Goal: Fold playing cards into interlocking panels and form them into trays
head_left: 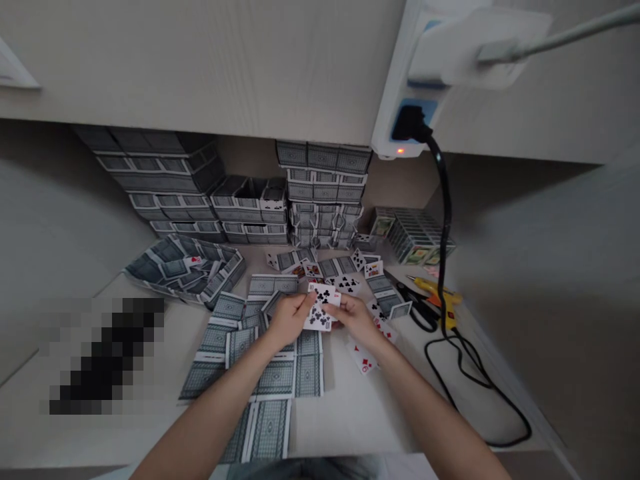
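Both my hands meet over the middle of the desk. My left hand (290, 319) pinches the left side of a face-up ten of clubs playing card (321, 317). On its right side my right hand (354, 316) closes, with thumb on the face. A red-marked card corner shows just behind the ten, so at least one more card seems held there. Beneath my left hand spreads a sheet of joined cards (273, 379), patterned backs up. Under my right wrist lie loose face-up cards (364, 359), a red six of diamonds among them.
Stacked card boxes (175, 170) and a card tower (324, 180) rise at the back. A card-built tray (220, 287) holds loose cards at left. Scissors (419, 313), a yellow glue gun (450, 313) and its black cord (500, 442) lie right. A power strip (387, 127) hangs above.
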{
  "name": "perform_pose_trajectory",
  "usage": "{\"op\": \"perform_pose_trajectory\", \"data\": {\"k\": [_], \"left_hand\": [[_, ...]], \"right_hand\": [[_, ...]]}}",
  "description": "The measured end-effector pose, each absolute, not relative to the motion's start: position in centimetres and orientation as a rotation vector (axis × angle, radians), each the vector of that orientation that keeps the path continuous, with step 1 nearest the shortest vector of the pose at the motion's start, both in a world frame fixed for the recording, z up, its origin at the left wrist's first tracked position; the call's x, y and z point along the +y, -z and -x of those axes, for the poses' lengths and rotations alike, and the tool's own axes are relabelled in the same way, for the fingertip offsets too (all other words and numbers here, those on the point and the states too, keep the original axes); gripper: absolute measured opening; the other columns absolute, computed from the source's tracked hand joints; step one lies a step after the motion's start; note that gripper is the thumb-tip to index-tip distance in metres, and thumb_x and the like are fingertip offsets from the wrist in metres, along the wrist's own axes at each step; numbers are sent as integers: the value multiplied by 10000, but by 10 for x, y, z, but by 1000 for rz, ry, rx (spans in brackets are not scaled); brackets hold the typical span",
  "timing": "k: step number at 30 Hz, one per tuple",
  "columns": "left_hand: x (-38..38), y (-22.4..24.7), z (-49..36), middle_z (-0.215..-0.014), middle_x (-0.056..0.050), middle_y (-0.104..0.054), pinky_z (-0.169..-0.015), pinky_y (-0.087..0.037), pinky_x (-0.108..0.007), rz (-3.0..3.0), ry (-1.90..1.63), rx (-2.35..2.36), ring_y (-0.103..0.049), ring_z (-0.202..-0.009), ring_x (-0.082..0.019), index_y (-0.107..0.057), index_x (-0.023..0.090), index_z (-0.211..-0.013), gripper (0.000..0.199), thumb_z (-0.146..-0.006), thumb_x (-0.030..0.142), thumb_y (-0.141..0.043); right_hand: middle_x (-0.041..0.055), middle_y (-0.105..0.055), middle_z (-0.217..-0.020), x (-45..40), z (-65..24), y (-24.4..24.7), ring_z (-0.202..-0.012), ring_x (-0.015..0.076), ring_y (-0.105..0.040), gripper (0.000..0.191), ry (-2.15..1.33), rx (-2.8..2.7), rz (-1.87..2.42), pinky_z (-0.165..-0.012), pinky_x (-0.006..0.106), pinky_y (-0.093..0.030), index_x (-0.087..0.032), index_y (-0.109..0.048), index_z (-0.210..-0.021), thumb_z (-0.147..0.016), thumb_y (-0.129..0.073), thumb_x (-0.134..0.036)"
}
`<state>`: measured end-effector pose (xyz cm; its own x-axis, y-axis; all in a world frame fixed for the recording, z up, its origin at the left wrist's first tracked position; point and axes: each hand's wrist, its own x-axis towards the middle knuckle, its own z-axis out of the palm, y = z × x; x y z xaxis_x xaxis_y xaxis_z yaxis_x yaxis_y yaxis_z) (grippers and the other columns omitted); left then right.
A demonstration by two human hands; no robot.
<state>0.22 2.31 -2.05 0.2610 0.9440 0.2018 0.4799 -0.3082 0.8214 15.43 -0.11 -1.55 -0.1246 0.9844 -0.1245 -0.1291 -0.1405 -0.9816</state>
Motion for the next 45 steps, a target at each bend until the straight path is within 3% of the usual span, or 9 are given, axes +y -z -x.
{"op": "perform_pose_trajectory", "data": {"k": [30, 39, 45], "left_hand": [[21, 15, -5, -460, 45, -356, -421, -257, -181, -1813, -933, 1251, -329, -452, -67, -362, 154, -483, 433, -772, 477, -371], [19, 12, -3, -424, 54, -280, -424, -234, -178, -2058, -1007, 1326, -302, -435, -58, -340, 154, -451, 426, -782, 415, -404], [19, 12, -3, -385, 52, -312, -411, -228, -180, -2075, -1043, 1419, -318, -411, -58, -376, 152, -437, 440, -784, 423, -399]], "right_hand": [[-12, -606, -546, -1, -154, 14, -402, 114, -540, 338, -1465, -1121, 1181, -397, 224, -428, -151, -592, -760, -608, -639, -449], [21, -661, -723, 3, -161, 15, -617, 149, -592, 342, -1394, -1105, 1072, -599, 294, -498, -160, -635, -828, -598, -653, -413], [27, -660, -800, 1, -164, 11, -677, 165, -604, 328, -1439, -1147, 1027, -629, 315, -503, -189, -634, -864, -643, -613, -429]]}}
